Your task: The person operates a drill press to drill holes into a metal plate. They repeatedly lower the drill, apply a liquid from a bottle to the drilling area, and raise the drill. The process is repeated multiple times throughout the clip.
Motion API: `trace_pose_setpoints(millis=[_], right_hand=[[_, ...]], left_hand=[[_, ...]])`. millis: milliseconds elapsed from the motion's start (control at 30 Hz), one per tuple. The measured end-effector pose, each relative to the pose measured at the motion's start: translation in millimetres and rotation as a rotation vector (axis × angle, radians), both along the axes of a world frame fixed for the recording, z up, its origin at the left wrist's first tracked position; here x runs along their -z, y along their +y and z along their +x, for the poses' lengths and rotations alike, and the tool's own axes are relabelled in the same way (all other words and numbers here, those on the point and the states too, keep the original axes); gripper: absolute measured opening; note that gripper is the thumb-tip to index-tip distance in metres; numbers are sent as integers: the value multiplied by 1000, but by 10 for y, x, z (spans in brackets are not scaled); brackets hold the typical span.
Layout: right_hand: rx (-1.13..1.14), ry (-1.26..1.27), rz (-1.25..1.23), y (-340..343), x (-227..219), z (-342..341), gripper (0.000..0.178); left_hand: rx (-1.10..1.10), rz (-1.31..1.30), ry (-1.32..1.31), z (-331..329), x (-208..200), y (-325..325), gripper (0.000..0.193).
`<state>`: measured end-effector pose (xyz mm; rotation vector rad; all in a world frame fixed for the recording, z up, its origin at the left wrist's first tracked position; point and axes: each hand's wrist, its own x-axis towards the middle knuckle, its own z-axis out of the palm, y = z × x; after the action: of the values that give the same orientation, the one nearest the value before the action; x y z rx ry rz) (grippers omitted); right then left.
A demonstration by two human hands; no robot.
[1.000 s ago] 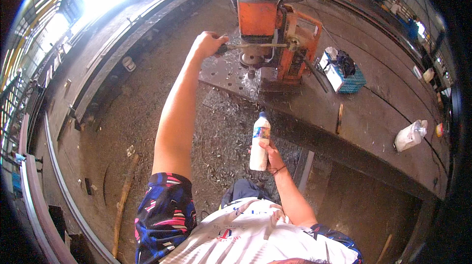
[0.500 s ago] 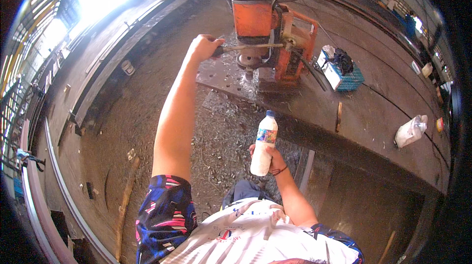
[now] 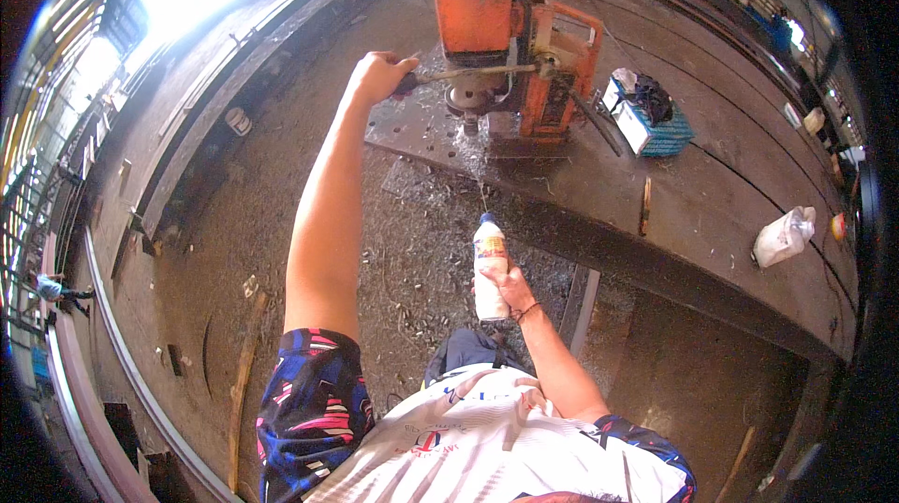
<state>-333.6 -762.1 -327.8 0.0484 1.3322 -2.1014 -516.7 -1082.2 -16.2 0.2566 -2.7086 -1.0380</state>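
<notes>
An orange magnetic drill with a black top (image 3: 471,18) stands on a steel plate (image 3: 403,128) with a row of holes. My left hand (image 3: 378,78) is closed round the dark grip of its long feed lever (image 3: 478,73), left of the machine. In my right hand (image 3: 511,288) is a plastic bottle (image 3: 491,248) of whitish liquid with a blue cap, tilted slightly toward the drill. A thin stream runs from the cap toward the cutter (image 3: 469,121) under the drill's chuck. Wet metal shavings lie around the cutter.
Right of the drill sits a blue-and-white box (image 3: 660,136) with dark cloth on top. Farther right is a whitish plastic jug (image 3: 785,239). A short wooden stick (image 3: 645,206) lies near the steel edge. Shavings cover the ground below (image 3: 403,269).
The bottle in my right hand has tipped forward and now squirts a thin stream toward the cutter. My left hand with the lever appears slightly higher and farther left as the view shifted.
</notes>
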Motion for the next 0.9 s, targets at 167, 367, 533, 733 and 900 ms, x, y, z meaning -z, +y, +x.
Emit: trace_pose_setpoints(millis=[167, 367, 533, 733, 900], right_hand=[[26, 18, -24, -7, -13, 19, 39], [29, 0, 35, -28, -116, 22, 31], [18, -3, 51, 37, 81, -92, 32], [38, 68, -45, -61, -334, 82, 33], [-13, -33, -284, -1, -334, 55, 45]], left_hand=[[-3, -40, -11, -1, 30, -52, 44], [-10, 39, -8, -13, 79, -80, 43], [2, -66, 47, -68, 74, -14, 44], [-47, -84, 16, -4, 192, -264, 49], [-14, -360, 18, -112, 175, -231, 57]])
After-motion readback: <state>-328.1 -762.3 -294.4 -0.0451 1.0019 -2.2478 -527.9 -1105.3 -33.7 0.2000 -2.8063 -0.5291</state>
